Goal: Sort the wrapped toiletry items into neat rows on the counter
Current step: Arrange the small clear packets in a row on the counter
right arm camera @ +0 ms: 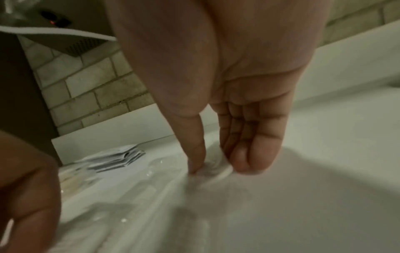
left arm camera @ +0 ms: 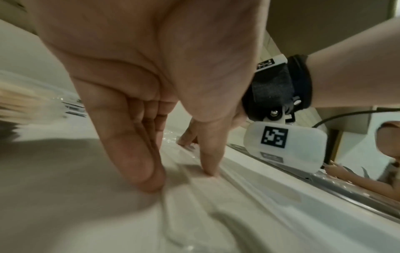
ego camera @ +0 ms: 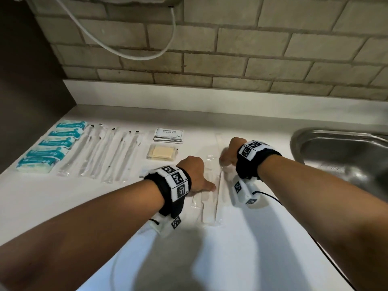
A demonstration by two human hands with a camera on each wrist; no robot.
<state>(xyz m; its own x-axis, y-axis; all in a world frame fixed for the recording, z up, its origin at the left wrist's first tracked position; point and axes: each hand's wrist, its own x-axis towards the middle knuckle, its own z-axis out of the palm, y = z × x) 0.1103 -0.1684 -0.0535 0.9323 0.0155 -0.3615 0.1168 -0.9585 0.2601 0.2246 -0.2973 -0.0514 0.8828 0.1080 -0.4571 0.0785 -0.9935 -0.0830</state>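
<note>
Several long white items in clear wrappers (ego camera: 212,204) lie side by side at the middle of the white counter (ego camera: 262,238), running away from me. My left hand (ego camera: 199,179) rests on their near half. In the left wrist view its straight fingers (left arm camera: 149,181) touch the left edge of the wrappers (left arm camera: 216,205) and its thumb presses on top. My right hand (ego camera: 225,158) is at their far half. In the right wrist view its thumb and fingertips (right arm camera: 249,162) pinch a bunched bit of wrapper (right arm camera: 218,171), blurred.
At the left lie a row of teal packs (ego camera: 48,150) and a row of clear-wrapped long sticks (ego camera: 105,154). A stack of shampoo sachets (ego camera: 169,135) and a yellowish pack (ego camera: 161,153) sit behind my left hand. A steel sink (ego camera: 346,156) is at the right.
</note>
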